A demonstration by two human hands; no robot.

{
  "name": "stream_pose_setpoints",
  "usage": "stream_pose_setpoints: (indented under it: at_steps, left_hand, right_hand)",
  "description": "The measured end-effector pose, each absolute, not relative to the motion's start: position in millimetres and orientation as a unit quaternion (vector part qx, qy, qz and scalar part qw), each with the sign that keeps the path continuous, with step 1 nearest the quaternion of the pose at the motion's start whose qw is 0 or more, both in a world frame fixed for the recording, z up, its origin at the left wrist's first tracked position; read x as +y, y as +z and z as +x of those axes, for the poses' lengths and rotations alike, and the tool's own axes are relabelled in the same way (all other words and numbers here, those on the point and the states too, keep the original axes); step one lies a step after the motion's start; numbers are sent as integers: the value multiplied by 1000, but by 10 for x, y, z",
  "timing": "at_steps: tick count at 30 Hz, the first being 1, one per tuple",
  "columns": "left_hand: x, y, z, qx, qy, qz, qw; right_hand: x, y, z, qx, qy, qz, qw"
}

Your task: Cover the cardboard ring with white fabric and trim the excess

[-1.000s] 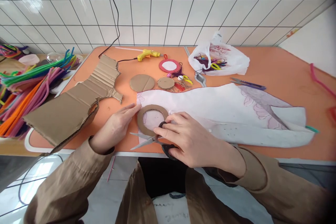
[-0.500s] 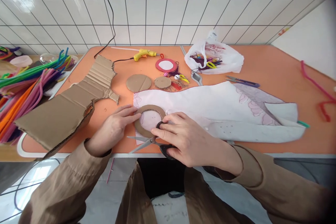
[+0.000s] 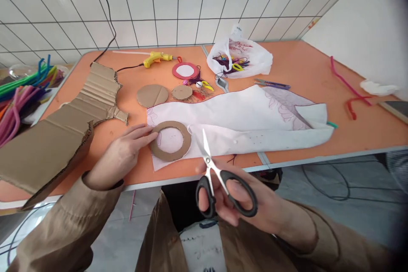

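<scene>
Cardboard ring [image 3: 186, 142]: lies on the white sheet [image 3: 219, 114] at the counter [image 3: 360, 138]; uneven pressure could skid it.
Left hand [image 3: 121, 155]: fingers extended, touching its rim.
Scissors [image 3: 208, 160]: blades parted; a dip could nick the sheet.
Right hand [image 3: 266, 206]: clamped on their handles.

1 view, worn on the head. Looks forward and down over the near edge of a long orange table with pale edging [image 3: 318, 68]. Brown cloth left sleeve [image 3: 68, 225] and right sleeve [image 3: 341, 231] nearest; white wall of black-lined square tiles [image 3: 165, 2] farthest.
</scene>
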State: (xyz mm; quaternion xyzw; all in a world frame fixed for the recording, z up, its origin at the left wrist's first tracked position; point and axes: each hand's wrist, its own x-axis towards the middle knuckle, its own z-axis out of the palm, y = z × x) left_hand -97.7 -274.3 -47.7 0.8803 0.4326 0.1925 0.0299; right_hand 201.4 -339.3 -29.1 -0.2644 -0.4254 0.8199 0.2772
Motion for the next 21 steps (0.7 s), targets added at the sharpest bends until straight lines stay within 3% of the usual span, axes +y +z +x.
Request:
stream_pose_setpoints:
  at_steps: [8,15,21]
  left_hand:
    - [-2705,-352,-845,417,230,879,33]
    - [-2513,-221,-673,367,158,914,76]
    - [-2273,-242,-482,386,127,911,78]
  right_hand:
    - [-3566,-433,1858,-419,810,-295,286]
    - [-3092,-227,2270,-585,579,-376,426]
    - [-2669,-255,2395,-557,577,-392,450]
